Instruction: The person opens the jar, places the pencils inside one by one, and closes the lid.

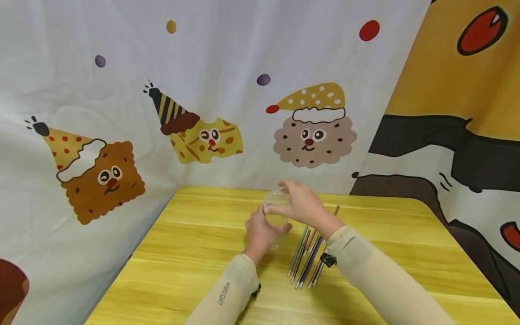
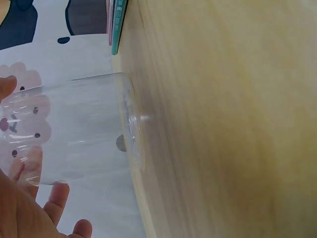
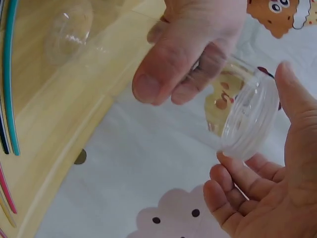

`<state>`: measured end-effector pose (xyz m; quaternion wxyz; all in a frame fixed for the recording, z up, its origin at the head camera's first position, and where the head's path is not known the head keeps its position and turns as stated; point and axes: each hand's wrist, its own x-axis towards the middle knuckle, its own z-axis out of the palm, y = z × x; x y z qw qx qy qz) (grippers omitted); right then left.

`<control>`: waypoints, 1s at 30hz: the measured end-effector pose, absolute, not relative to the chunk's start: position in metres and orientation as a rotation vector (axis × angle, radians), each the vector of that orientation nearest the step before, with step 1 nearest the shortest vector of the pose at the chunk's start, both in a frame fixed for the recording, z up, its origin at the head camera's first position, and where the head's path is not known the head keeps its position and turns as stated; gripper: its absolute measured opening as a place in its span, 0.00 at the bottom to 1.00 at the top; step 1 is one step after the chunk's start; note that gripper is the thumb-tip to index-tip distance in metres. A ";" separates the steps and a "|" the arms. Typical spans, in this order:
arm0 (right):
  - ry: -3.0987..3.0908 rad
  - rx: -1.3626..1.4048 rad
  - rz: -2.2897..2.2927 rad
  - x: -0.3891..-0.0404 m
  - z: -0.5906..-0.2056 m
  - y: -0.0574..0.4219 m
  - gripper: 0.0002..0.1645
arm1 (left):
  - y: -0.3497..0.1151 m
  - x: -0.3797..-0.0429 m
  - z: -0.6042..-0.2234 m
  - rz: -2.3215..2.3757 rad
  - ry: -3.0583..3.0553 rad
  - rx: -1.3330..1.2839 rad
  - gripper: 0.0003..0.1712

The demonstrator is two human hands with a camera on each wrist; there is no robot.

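Observation:
A clear, see-through jar [image 2: 84, 129] stands upright, its base right at the wooden tabletop. My left hand [image 1: 262, 232] grips it around the upper side; in the right wrist view the left thumb [image 3: 158, 79] lies along its wall. At the top is a clear, ridged screw-top end [image 3: 252, 119]. Around that end my right hand [image 1: 302, 203] is spread, the thumb [image 3: 292, 91] held apart from its edge and a fingertip close at its underside. Several pencils [image 1: 310, 255] lie loosely together just right of the jar, partly beneath the right forearm.
The yellow wood-grain table [image 1: 174, 280] meets a white cloth backdrop [image 1: 227, 54] printed with cartoon biscuits at its far edge. A second printed cloth [image 1: 447, 90] hangs on the right. Dark wrist devices [image 1: 328, 259] show at the sleeve cuffs.

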<state>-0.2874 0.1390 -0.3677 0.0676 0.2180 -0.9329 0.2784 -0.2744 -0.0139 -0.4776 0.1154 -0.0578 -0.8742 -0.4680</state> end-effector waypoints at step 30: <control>-2.876 0.774 0.719 -0.278 -0.355 0.139 0.52 | -0.012 -0.270 -0.472 -1.328 -2.588 -0.123 0.47</control>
